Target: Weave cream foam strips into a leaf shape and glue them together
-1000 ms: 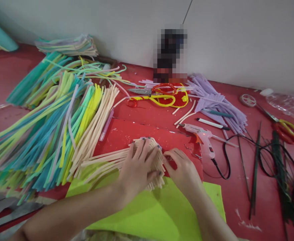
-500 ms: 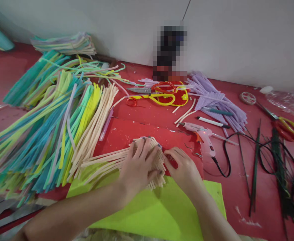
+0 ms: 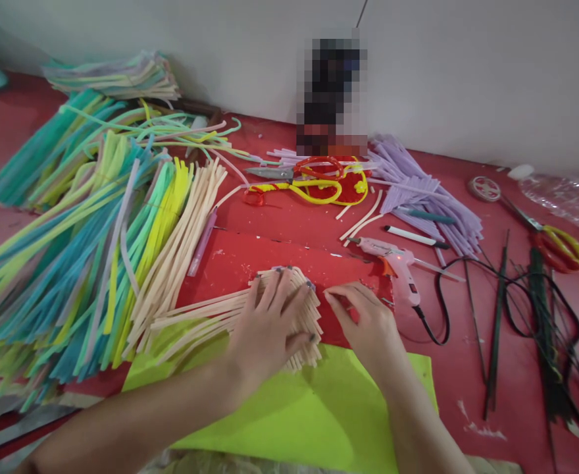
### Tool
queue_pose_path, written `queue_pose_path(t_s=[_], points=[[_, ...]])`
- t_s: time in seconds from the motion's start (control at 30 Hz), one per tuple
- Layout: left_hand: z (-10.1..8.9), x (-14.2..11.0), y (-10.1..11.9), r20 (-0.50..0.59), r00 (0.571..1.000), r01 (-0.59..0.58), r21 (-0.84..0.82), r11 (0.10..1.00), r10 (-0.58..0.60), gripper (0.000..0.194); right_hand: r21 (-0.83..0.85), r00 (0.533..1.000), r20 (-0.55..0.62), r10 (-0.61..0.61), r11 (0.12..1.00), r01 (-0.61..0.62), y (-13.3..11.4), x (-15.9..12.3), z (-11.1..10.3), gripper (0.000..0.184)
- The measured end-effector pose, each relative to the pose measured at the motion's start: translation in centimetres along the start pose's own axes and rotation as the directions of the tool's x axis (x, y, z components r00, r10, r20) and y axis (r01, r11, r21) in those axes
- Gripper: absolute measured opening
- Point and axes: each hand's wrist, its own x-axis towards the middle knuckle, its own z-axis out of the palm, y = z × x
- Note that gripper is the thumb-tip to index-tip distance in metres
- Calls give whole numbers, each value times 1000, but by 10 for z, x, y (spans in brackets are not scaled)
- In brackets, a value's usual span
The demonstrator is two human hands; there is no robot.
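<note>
Cream strips (image 3: pixel 311 315): across the green sheet's (image 3: pixel 279 421) far edge.
Left hand (image 3: pixel 264 322): spread wide on top, I'd judge to stop them shifting.
Right hand (image 3: pixel 366 322): narrow pinch just beside them; I can't tell if it holds anything.

The right hand (image 3: pixel 366 322), earlier with its fingertips at the weave (image 3: pixel 310 317)'s right edge, has drawn slightly away, leaving a narrow gap beside it.

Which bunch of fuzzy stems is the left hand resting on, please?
The central cream bunch, partly over the green sheet: the left hand lies across it; no hand touches the purple bunch or multicoloured bunches.
</note>
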Motion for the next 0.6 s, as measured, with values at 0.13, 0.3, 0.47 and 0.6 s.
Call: queue_pose_path(t_s=[0.13, 0.3, 0.47, 0.6], points=[[0, 0, 0, 1, 1000, -2, 12, 1000, 2, 66, 14, 998, 58, 20, 1000, -21, -3, -4, 7, 12], [0, 1, 0, -6, 1000, -6, 29, 1000, 6, 66, 22, 998, 43, 37, 999, -38, -3, -4, 12, 14], [0, 0, 0, -8, 1000, -4, 32, 999, 4, 66, 24, 999, 20, 46, 999, -46, -2, -2, 13, 15], [0, -1, 0, -11, 1000, -5, 28, 1000, 6, 66, 25, 999, 21, 46, 999, -46, -1, -2, 13, 11]])
